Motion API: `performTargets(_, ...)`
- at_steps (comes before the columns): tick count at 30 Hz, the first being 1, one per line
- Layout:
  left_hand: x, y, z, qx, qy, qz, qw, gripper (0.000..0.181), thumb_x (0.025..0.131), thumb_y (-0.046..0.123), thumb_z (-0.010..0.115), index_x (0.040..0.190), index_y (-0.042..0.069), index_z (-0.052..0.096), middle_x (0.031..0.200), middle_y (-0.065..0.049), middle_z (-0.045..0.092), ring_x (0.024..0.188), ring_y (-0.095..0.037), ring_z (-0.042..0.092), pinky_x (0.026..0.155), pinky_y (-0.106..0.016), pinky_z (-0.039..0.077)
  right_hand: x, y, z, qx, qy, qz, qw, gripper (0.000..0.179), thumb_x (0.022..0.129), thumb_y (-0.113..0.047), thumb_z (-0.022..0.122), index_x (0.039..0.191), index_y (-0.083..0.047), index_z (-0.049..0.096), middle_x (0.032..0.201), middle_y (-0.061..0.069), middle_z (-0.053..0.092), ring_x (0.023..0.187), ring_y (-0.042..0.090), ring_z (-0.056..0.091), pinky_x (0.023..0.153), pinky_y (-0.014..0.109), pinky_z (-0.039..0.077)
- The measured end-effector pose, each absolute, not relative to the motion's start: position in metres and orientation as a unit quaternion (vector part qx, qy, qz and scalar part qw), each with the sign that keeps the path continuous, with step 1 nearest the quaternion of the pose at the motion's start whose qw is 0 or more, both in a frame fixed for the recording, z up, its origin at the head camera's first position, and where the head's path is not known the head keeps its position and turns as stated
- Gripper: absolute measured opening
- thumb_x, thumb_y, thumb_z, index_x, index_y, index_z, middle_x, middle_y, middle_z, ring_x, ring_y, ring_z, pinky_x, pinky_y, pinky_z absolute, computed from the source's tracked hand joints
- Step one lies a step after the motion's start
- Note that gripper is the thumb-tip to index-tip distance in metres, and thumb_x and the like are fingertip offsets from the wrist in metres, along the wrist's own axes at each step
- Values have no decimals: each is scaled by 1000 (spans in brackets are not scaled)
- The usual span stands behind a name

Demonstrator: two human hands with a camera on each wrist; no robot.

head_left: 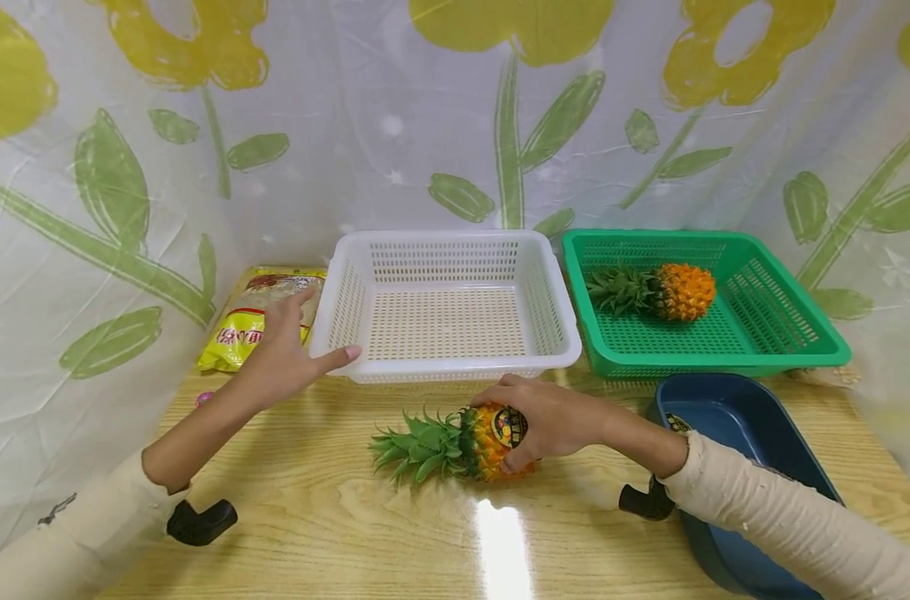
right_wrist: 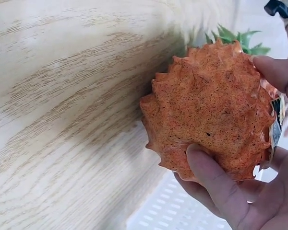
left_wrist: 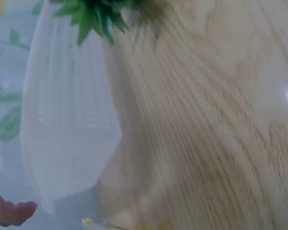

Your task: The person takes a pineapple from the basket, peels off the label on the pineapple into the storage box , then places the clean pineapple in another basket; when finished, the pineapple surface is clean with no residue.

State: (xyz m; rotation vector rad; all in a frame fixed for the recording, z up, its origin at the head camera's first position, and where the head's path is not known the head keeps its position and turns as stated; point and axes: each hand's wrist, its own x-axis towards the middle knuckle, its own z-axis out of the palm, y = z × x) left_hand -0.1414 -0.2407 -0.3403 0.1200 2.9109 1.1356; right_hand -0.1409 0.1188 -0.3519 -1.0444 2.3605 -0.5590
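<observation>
In the head view, my right hand (head_left: pixel 556 417) grips an orange pineapple (head_left: pixel 488 454) with a green leafy crown and a round dark sticker. Its crown points left, in front of the white basket; whether its underside touches the table I cannot tell. The right wrist view shows the knobbly base of the pineapple (right_wrist: pixel 209 115) with the fingers and thumb of my right hand (right_wrist: pixel 259 201) around it. My left hand (head_left: pixel 278 358) is spread by the left rim of the white basket (head_left: pixel 447 367), holding nothing. Only some of its fingers (left_wrist: pixel 9 211) appear in the left wrist view.
A green basket (head_left: pixel 725 360) at the back right holds another pineapple (head_left: pixel 683 292). Below it, a dark blue basin (head_left: pixel 732 408) lies partly under my right sleeve. A yellow food packet (head_left: pixel 233 337) sits left of the white basket. A flower-printed curtain (head_left: pixel 312 125) hangs behind the wooden table (head_left: pixel 335 533).
</observation>
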Motion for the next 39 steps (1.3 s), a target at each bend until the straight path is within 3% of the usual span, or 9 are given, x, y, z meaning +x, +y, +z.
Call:
performTargets(7, -119, -221, -334, 110, 906, 406, -46, 103, 86, 38, 80, 159, 9, 15, 156, -24, 16, 141, -46, 30, 108, -65, 35, -139, 122, -353, -390, 866, -208, 235, 80, 77, -30, 85, 148, -21, 49, 124, 3, 55, 95, 14, 55, 79, 30, 51)
performTargets(22, -85, -175, -349, 238, 869, 429, 61, 94, 86, 43, 79, 157, 21, 22, 155, -6, 34, 140, -24, 42, 111, -49, 41, -137, 123, -359, -399, 865, -235, 194, 78, 73, -29, 87, 143, -18, 54, 122, 0, 58, 104, 14, 56, 86, 30, 52)
performTargets(27, -83, -164, -359, 250, 869, 417, 93, 93, 86, 50, 76, 158, 23, 22, 155, -4, 34, 140, -26, 42, 108, -52, 43, -137, 124, -361, -401, 864, -241, 183, 77, 74, -31, 87, 142, -16, 55, 125, 0, 59, 108, 16, 57, 90, 33, 52)
performTargets(32, -84, -155, -370, 262, 871, 397, 121, 98, 84, 57, 75, 158, 19, 22, 157, -6, 33, 141, -28, 40, 109, -55, 41, -137, 126, -361, -391, 865, -254, 188, 78, 73, -30, 88, 142, -16, 54, 127, -1, 59, 109, 15, 57, 90, 34, 52)
performTargets(39, -89, -146, -383, 285, 889, 339, 113, 102, 80, 58, 78, 158, 15, 27, 153, -10, 38, 141, -31, 40, 111, -58, 38, -136, 127, -361, -388, 866, -251, 190, 78, 74, -33, 87, 143, -16, 54, 128, -3, 59, 108, 14, 56, 90, 34, 51)
